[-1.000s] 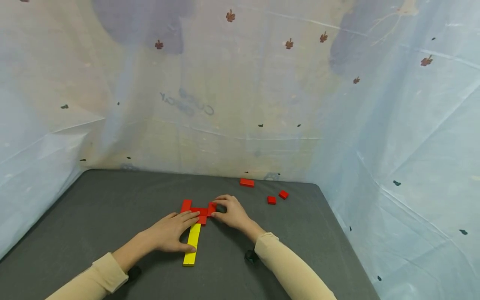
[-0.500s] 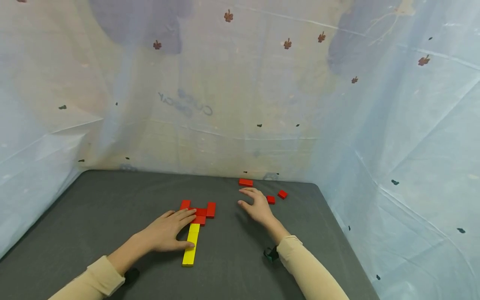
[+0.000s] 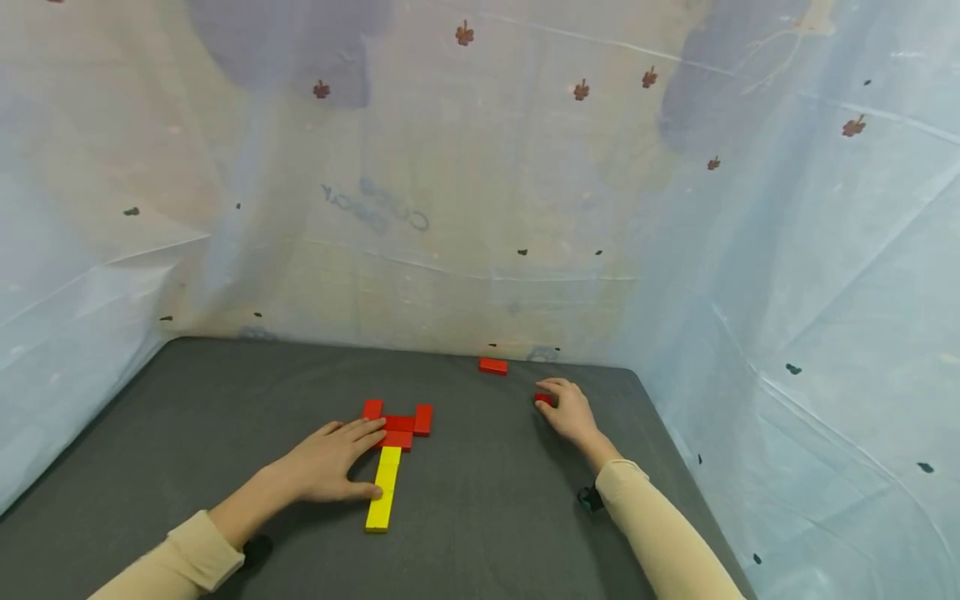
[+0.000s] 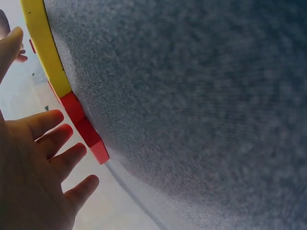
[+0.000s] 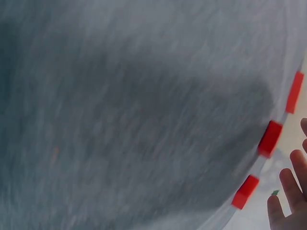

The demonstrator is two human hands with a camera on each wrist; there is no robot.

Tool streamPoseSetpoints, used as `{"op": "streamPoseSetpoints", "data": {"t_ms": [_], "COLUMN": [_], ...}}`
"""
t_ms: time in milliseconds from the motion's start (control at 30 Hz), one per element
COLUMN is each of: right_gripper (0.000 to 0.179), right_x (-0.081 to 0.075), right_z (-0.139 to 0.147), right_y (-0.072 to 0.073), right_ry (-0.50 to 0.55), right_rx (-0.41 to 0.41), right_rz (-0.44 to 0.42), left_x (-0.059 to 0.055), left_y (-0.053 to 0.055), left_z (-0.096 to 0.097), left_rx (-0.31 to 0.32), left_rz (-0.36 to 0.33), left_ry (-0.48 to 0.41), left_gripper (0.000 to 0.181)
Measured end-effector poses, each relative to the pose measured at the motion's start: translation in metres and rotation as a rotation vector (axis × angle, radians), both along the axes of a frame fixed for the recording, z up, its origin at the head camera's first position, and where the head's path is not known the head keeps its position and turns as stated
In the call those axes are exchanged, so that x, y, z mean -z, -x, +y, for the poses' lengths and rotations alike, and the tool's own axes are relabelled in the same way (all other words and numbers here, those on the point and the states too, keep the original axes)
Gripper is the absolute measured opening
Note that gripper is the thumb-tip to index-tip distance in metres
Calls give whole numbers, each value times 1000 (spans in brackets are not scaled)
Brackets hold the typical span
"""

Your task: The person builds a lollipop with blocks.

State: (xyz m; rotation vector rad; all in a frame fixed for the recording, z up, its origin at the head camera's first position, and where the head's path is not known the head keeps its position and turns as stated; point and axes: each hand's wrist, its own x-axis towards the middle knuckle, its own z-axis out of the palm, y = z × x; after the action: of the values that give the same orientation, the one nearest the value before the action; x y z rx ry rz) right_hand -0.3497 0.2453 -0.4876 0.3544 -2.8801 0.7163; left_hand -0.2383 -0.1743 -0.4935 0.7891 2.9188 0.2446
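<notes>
In the head view, a yellow strip of blocks runs up to a group of red blocks laid flat, with one upright piece at its right end. My left hand lies over this arrangement, fingers spread across the red part and thumb at the yellow strip. Its fingers look straight in the left wrist view. Over on the right, my right hand is at a small red block, thumb and fingers apart around it. The right wrist view shows that block beside extended fingers.
A longer red block lies near the table's back edge. Another small red block shows in the right wrist view, hidden by the right hand in the head view. Patterned plastic sheeting hangs behind the grey table.
My right hand has let go of the right-end red block and moved right and back to the loose small red block. The left hand has stayed nearly in place, shifting slightly left.
</notes>
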Motion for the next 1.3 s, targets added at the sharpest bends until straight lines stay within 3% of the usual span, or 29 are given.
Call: {"op": "streamPoseSetpoints", "data": {"t_ms": [300,733,1300], "right_gripper": [39,31,31], "right_x": [6,14,9], "right_z": [16,21,-9], "right_y": [9,11,1], "right_ry": [-118,-139,37], "right_rx": [-14,-24,-26], "right_rz": [-24,-2,25], "left_x": [-1,1,1], "left_y": [-2,-3,-5], "left_z": [1,1,2], "left_rx": [-9,-5,-3], "left_rz": [-24,-14,2], "left_ry": [17,1,1], "left_gripper": [99,99,99]}}
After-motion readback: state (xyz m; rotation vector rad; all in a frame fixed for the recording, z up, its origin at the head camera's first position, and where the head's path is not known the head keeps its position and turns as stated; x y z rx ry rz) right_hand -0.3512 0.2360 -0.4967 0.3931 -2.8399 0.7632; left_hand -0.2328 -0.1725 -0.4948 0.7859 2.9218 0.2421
